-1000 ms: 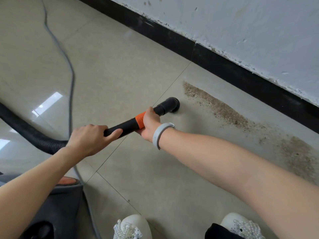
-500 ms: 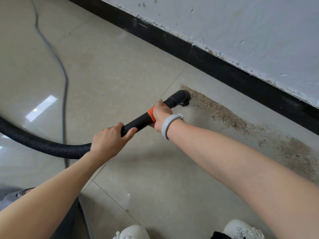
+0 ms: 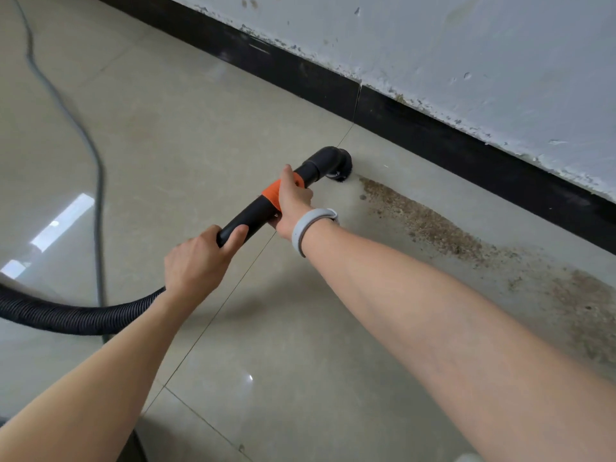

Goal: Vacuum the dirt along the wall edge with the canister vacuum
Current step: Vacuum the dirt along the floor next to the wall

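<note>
Left hand: the left hand (image 3: 196, 258), at 7 o'clock of the frame's centre, has its fingers wrapped round the black wand (image 3: 253, 218) where the ribbed hose (image 3: 66, 315) joins.
Right hand: the right hand (image 3: 293, 201) is clenched on the wand's orange band (image 3: 274, 194), a pale wristband (image 3: 308, 226) behind it.
Change: in one second the nozzle (image 3: 333, 163) has travelled from open tile toward 1 o'clock and now sits at the near tip of the dirt (image 3: 430, 225), so suction looks about to begin.
Dirt: a brown streak running toward 4 o'clock, beside the baseboard (image 3: 433, 128), apparently untouched.
Room: clear tile to 9 o'clock, where the cord (image 3: 96, 168) trails; the baseboard closes off 12 o'clock.
</note>
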The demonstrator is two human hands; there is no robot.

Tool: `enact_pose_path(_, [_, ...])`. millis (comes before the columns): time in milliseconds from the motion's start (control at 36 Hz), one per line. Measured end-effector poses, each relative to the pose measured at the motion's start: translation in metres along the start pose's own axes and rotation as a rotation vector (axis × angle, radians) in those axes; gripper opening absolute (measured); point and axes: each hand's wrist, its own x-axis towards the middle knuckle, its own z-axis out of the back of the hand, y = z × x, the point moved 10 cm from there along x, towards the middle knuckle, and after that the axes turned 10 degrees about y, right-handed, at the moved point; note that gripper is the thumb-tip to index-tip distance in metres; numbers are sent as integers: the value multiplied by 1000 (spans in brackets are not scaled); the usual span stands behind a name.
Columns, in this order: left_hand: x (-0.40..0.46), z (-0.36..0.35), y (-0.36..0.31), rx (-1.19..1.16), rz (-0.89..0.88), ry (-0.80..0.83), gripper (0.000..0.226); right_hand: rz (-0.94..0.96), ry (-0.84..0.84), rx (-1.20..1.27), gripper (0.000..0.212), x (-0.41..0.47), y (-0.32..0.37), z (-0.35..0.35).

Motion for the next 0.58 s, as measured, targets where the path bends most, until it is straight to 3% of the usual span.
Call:
enact_pose_path(56, [6, -1, -1, -24, -3, 21, 59, -13, 125, 177, 55, 4, 1, -12])
enact_pose_path(111, [10, -2, -2, -34, 0, 34, 60, -21, 175, 199, 49, 9, 3, -14])
enact_pose_path(583, [-22, -17, -21, 11, -111, 113, 57, 20, 74, 188, 49, -23, -19, 29])
